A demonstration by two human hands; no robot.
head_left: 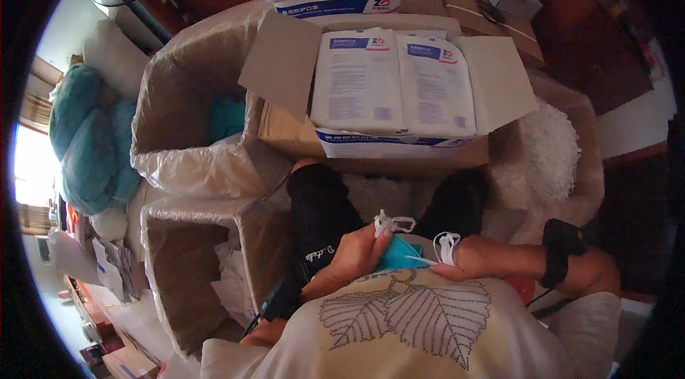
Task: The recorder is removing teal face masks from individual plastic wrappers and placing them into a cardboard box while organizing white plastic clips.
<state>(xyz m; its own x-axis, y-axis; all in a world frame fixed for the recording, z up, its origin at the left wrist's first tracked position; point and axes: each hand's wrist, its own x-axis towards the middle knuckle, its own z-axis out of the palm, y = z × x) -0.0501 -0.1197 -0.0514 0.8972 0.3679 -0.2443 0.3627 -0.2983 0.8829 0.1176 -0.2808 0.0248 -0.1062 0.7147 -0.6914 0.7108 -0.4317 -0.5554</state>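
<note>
In my lap, my left hand (354, 253) is closed on a teal face mask (399, 256), and a white elastic loop (394, 223) sticks up past its fingertips. My right hand (467, 258) is closed at the other side of the mask, with white elastic cord (447, 242) looped over its fingers. A thin white strip runs from those fingers to the mask's edge. Both hands are close together, just in front of my shirt. Part of the mask is hidden behind the left fingers.
Ahead stands an open carton (282, 65) filled with white packs (357, 83). Plastic-lined boxes (193, 165) are at the left, one with teal pieces (227, 119), another with white sheets (232, 283). White cords (553, 151) are heaped at the right. Teal bundles (93, 140) lie far left.
</note>
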